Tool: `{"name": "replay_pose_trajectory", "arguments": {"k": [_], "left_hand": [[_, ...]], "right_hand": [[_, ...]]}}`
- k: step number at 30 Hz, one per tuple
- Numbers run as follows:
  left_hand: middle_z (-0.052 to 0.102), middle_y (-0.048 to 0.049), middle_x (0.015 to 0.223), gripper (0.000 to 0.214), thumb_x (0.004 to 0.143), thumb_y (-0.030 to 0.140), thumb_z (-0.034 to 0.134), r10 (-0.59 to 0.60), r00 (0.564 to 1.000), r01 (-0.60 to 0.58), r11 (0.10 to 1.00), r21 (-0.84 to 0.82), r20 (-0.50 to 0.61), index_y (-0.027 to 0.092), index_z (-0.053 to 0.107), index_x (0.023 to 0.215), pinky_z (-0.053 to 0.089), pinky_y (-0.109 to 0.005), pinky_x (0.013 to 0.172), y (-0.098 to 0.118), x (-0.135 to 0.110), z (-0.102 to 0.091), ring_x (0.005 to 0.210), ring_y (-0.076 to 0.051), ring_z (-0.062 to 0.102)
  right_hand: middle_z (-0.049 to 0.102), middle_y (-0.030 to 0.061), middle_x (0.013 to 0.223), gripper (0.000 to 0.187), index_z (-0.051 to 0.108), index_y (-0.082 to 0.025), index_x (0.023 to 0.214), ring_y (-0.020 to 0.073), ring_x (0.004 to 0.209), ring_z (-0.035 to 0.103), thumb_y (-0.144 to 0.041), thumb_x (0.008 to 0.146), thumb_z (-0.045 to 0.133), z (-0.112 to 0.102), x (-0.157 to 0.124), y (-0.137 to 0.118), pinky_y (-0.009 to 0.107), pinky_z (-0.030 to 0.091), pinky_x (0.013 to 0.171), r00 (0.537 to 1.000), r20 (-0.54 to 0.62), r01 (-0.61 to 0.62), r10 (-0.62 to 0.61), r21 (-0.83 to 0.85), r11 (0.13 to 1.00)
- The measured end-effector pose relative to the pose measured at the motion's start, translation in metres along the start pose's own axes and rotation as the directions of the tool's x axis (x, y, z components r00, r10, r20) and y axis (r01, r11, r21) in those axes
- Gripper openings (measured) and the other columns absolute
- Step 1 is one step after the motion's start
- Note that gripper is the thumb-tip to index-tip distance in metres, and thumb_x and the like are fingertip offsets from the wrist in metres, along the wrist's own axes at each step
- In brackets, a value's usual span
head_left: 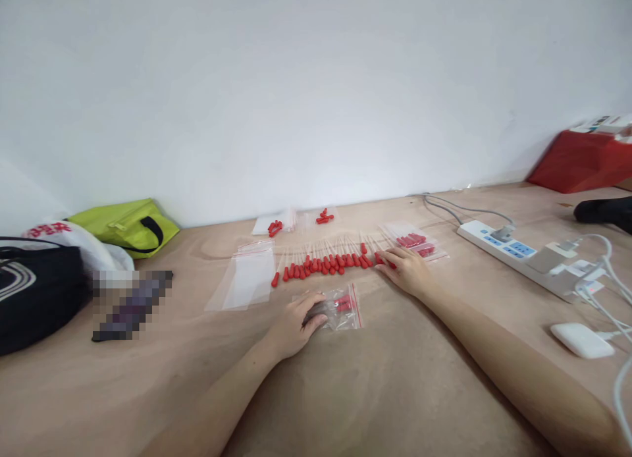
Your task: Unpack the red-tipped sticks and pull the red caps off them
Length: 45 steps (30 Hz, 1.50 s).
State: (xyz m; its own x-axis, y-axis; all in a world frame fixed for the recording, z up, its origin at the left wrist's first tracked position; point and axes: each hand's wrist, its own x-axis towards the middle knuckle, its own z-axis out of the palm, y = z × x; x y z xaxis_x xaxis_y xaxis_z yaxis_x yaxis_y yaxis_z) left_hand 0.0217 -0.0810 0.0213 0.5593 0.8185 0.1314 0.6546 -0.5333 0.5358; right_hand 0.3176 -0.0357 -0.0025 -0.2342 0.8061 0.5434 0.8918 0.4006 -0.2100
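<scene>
A row of thin pale rods with red bulb-shaped handles [326, 265] lies across the middle of the table, handles toward me. My right hand [407, 271] is at the row's right end, its fingers closed about a red-handled rod partly hidden beneath them. Nearer to me, my left hand [299, 325] curls its thumb and fingers about the left end of a clear zip bag [348, 320] with a few red-handled pieces inside. Just beyond the right hand lie filled zip bags [432, 249] with red handles showing. Flat, clear bags [251, 276] are stacked left of the row.
More small red pieces [275, 228] lie on bags by the wall, with another red cluster [324, 216] beside them. At right are a power strip [513, 253] with cables and a white charger case [581, 340]. A green bag [128, 226] and black bag [42, 299] stand left.
</scene>
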Motion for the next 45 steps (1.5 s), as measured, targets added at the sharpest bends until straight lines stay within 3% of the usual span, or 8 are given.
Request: {"name": "replay_pose_trajectory", "arguments": {"k": [4,9,15,23,31,36,40,45], "left_hand": [[0.056,-0.0061,0.117,0.03,0.082,0.031,0.047,0.014,1.0,-0.014,1.0,0.0,-0.006,0.021,0.05,0.11,0.037,-0.039,0.096,-0.001,0.0,0.0,0.112,-0.021,0.048],[0.058,-0.0049,0.113,0.028,0.082,0.03,0.047,0.055,0.998,-0.055,0.998,-0.015,-0.012,0.021,0.051,0.108,0.039,-0.037,0.094,0.001,0.0,-0.001,0.11,-0.02,0.05],[0.058,-0.0051,0.115,0.03,0.082,0.03,0.046,0.072,0.997,-0.072,0.997,-0.01,0.014,0.02,0.051,0.111,0.031,-0.04,0.102,0.001,0.001,0.0,0.115,-0.018,0.046],[0.043,-0.0049,0.132,0.046,0.082,0.037,0.047,0.103,0.985,-0.106,0.994,0.015,0.142,0.024,0.041,0.125,0.025,-0.044,0.104,0.002,0.001,-0.007,0.125,-0.02,0.034],[0.04,-0.0032,0.134,0.047,0.084,0.038,0.044,0.118,0.979,-0.127,0.991,0.045,0.165,0.026,0.036,0.129,0.023,-0.044,0.105,0.002,0.0,-0.008,0.126,-0.019,0.031],[0.04,-0.0043,0.134,0.047,0.084,0.038,0.043,0.101,0.98,-0.113,0.992,0.061,0.173,0.024,0.037,0.129,0.023,-0.044,0.105,0.0,0.0,-0.006,0.127,-0.019,0.03],[0.037,-0.0045,0.136,0.047,0.085,0.04,0.041,0.089,0.976,-0.108,0.99,0.086,0.198,0.026,0.037,0.129,0.023,-0.045,0.105,0.001,0.0,-0.009,0.128,-0.02,0.028],[0.022,-0.0028,0.143,0.04,0.086,0.041,0.037,0.102,0.943,-0.163,0.971,0.173,0.318,0.037,0.038,0.126,0.017,-0.054,0.103,0.006,-0.001,-0.012,0.131,-0.028,0.017]], "right_hand": [[0.062,0.0071,0.079,0.022,0.064,-0.019,0.084,0.0187,0.076,0.054,-0.035,0.081,0.049,-0.009,-0.003,-0.022,0.033,0.039,0.073,0.998,-0.062,-0.013,0.023,0.156,0.988],[0.057,0.0007,0.062,0.015,0.06,-0.019,0.065,0.0129,0.064,0.051,-0.029,0.076,0.055,-0.017,-0.009,-0.056,0.027,0.039,0.065,0.973,0.177,0.047,-0.15,0.486,0.873],[0.054,0.0,0.063,0.023,0.065,-0.019,0.083,0.013,0.065,0.048,-0.039,0.075,0.058,-0.008,-0.009,-0.074,0.027,0.036,0.064,0.952,0.284,-0.041,-0.116,0.491,0.87],[0.051,-0.0002,0.069,0.024,0.053,-0.017,0.069,0.0127,0.067,0.046,-0.032,0.062,0.07,-0.005,-0.006,-0.08,0.024,0.035,0.06,0.94,0.331,-0.087,-0.084,0.472,0.877],[0.049,-0.0053,0.059,0.019,0.051,-0.017,0.075,0.0065,0.051,0.042,-0.028,0.068,0.064,-0.003,-0.01,-0.071,0.019,0.034,0.047,0.87,0.481,-0.323,-0.107,0.721,0.613],[0.058,-0.0024,0.065,0.031,0.055,-0.016,0.081,0.008,0.054,0.052,-0.037,0.062,0.069,-0.019,0.003,-0.04,0.021,0.042,0.051,0.825,0.557,-0.486,-0.09,0.783,0.388],[0.061,-0.0008,0.064,0.033,0.059,-0.016,0.079,0.0082,0.052,0.053,-0.041,0.06,0.07,-0.042,0.017,-0.004,0.022,0.044,0.051,0.852,0.513,-0.509,0.1,0.77,0.385],[0.066,0.0052,0.078,0.03,0.06,-0.017,0.086,0.013,0.063,0.059,-0.043,0.07,0.061,-0.055,0.026,0.017,0.026,0.048,0.055,0.927,0.115,-0.317,0.357,0.748,0.582]]}}
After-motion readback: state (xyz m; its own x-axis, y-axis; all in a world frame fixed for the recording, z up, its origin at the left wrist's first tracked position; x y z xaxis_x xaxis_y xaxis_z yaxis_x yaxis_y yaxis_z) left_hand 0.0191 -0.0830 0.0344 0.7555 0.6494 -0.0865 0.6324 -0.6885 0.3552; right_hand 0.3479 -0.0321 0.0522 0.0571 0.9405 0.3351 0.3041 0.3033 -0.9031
